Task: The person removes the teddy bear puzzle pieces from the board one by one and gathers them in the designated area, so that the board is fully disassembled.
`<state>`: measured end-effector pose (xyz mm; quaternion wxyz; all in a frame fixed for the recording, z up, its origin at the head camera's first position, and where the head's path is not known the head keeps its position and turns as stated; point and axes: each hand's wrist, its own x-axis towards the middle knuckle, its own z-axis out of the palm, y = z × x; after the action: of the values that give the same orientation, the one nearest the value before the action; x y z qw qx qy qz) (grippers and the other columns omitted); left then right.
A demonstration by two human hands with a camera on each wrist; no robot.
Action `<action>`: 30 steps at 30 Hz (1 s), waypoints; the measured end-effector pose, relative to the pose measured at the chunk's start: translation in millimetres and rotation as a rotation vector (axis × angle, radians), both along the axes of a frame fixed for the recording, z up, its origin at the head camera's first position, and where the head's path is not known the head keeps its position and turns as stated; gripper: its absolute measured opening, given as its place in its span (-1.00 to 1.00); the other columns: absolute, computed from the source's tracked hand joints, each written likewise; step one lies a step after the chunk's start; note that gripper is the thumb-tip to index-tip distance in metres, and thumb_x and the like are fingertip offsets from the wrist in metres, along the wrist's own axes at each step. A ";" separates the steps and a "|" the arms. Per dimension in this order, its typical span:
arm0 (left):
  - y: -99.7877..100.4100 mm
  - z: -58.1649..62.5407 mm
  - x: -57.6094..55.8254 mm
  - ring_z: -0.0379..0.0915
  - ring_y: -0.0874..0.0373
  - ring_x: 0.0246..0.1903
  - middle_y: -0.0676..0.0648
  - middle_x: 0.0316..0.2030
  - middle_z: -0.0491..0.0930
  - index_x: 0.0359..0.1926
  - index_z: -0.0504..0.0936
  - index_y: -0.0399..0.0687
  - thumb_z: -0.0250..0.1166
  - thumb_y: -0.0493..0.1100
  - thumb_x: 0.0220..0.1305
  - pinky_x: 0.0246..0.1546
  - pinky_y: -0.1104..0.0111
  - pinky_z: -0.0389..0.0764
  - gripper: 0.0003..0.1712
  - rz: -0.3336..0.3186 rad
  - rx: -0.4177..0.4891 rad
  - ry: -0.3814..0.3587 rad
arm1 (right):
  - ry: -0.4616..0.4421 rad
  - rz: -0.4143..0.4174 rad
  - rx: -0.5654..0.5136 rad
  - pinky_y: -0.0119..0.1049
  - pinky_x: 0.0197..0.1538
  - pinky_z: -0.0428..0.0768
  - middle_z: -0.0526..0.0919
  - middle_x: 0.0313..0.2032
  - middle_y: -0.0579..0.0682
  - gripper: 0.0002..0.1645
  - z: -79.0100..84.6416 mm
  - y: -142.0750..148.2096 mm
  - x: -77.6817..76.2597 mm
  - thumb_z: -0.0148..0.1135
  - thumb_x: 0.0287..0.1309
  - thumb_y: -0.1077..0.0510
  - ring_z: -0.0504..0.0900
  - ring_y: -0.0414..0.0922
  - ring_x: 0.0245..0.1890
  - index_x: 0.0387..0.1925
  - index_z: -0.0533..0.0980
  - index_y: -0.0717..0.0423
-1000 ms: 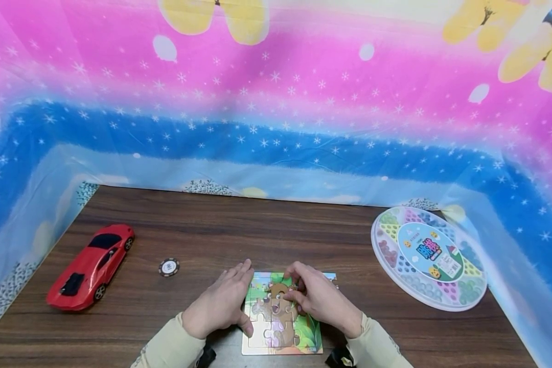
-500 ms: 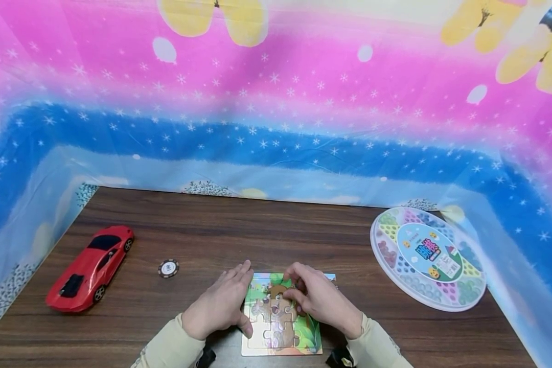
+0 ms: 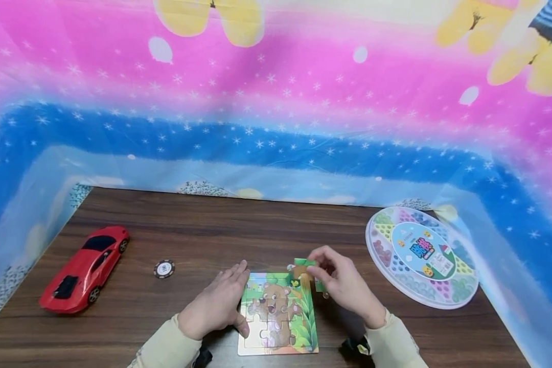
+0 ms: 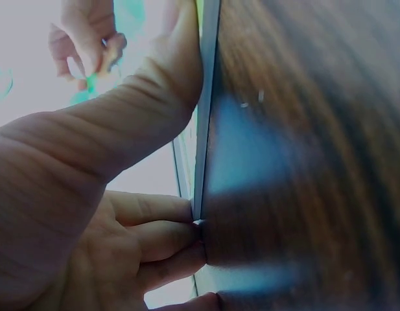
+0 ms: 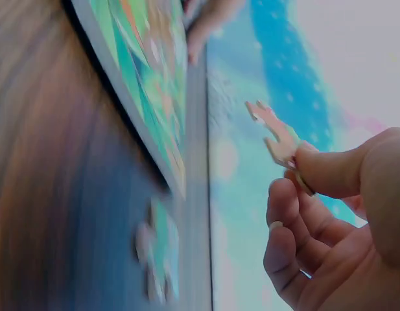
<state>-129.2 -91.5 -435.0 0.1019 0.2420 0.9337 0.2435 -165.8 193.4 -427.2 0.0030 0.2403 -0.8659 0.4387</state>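
Note:
A jigsaw puzzle with a cartoon bear and green leaves lies on the dark wooden table in the head view. My left hand rests along its left edge, fingers fairly straight, thumb at the lower left; the left wrist view shows fingertips against the board's side. At the top right corner, my right hand pinches a puzzle piece between thumb and fingers, held off the table in the right wrist view. Beside the board's right edge lies a loose puzzle piece, partly hidden by the right hand in the head view.
On the left stand a red toy car and a poker chip lying flat. A round Chinese checkers set lies at the right. Patterned cloth hangs behind the table and along its sides.
My right hand has moved right from the puzzle's upper part, and the pinched piece is now at the top right corner. More of the bear shows. The left hand stays at the left edge.

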 end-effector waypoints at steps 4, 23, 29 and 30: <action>-1.0 1.5 1.5 0.05 -0.33 0.37 -0.48 0.37 0.11 0.30 0.26 -0.58 0.66 0.05 -0.56 0.34 -0.11 0.15 0.37 0.003 0.003 -0.006 | 0.014 -0.142 -0.041 -0.34 -0.51 0.48 0.53 -0.42 -0.08 -0.90 2.6 24.1 4.0 0.17 0.33 0.13 0.48 -0.11 -0.53 -0.14 0.52 -0.08; 0.4 4.7 0.7 0.03 -0.32 0.38 -0.47 0.38 0.10 0.31 0.25 -0.57 0.67 0.05 -0.55 0.35 -0.09 0.12 0.38 0.030 -0.003 -0.034 | -0.110 -0.321 0.184 -0.37 -0.50 0.47 0.51 -0.51 -0.10 -0.81 -35.3 80.9 0.4 0.32 0.20 0.11 0.45 -0.18 -0.55 -0.20 0.56 0.10; 1.6 3.3 0.7 0.06 -0.33 0.36 -0.48 0.37 0.13 0.30 0.26 -0.58 0.67 0.05 -0.58 0.35 -0.08 0.13 0.39 0.020 -0.004 -0.010 | -0.147 -0.366 0.241 -0.38 -0.49 0.48 0.53 -0.49 -0.08 -0.84 -34.3 79.3 -2.0 0.34 0.18 0.14 0.46 -0.18 -0.52 -0.24 0.58 0.11; 1.7 3.3 0.8 0.06 -0.33 0.36 -0.48 0.36 0.13 0.30 0.26 -0.58 0.67 0.05 -0.58 0.35 -0.08 0.13 0.38 0.018 -0.003 -0.007 | -0.144 -0.367 0.249 -0.38 -0.49 0.48 0.53 -0.48 -0.08 -0.85 -34.1 79.3 -2.4 0.34 0.18 0.14 0.46 -0.18 -0.51 -0.24 0.58 0.10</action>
<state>-128.4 -89.8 -431.8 0.1034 0.2326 0.9358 0.2438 -168.2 272.7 -461.3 -0.0090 0.0454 -0.9405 0.3365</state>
